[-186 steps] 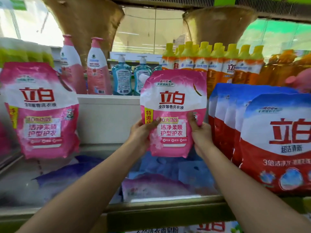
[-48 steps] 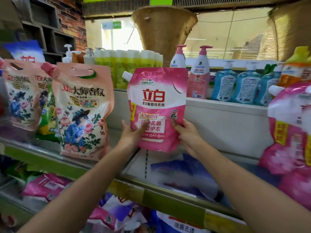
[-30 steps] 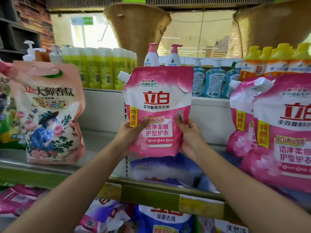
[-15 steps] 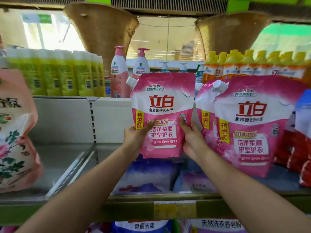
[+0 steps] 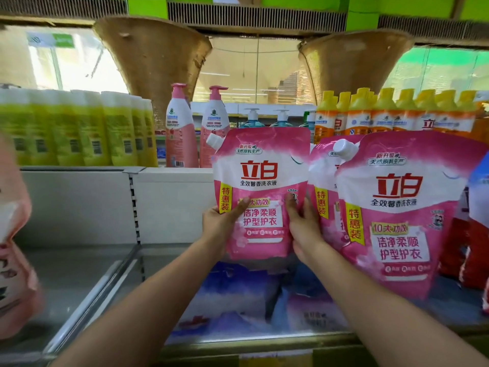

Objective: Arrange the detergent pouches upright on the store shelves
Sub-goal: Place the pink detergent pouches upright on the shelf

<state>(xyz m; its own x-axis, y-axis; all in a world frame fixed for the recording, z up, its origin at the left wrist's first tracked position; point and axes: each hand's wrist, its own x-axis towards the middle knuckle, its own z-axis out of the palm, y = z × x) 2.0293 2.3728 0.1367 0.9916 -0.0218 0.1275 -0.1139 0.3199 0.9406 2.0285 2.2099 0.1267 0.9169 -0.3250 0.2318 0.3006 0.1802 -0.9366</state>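
I hold a pink detergent pouch (image 5: 260, 176) upright above the metal shelf (image 5: 79, 282), its white spout at the top left. My left hand (image 5: 221, 223) grips its lower left edge, thumb across the front. My right hand (image 5: 304, 226) grips the lower right edge the same way. Just to the right, two matching pink pouches (image 5: 402, 207) stand upright on the shelf, one behind the other. The held pouch nearly touches the rear one. Several blue and purple pouches (image 5: 238, 295) lie flat on the shelf below my hands.
A metal divider rail (image 5: 87, 300) runs front to back left of my arms. A floral pink pouch (image 5: 13, 234) stands at the far left edge. Red and blue pouches (image 5: 476, 247) stand at the far right. Green, pink, blue and orange bottles (image 5: 383, 115) line the upper ledge.
My view and the held pouch have shifted right along the shelf, bringing the pouch closer to the two standing pink pouches. Both hands keep the same grip.
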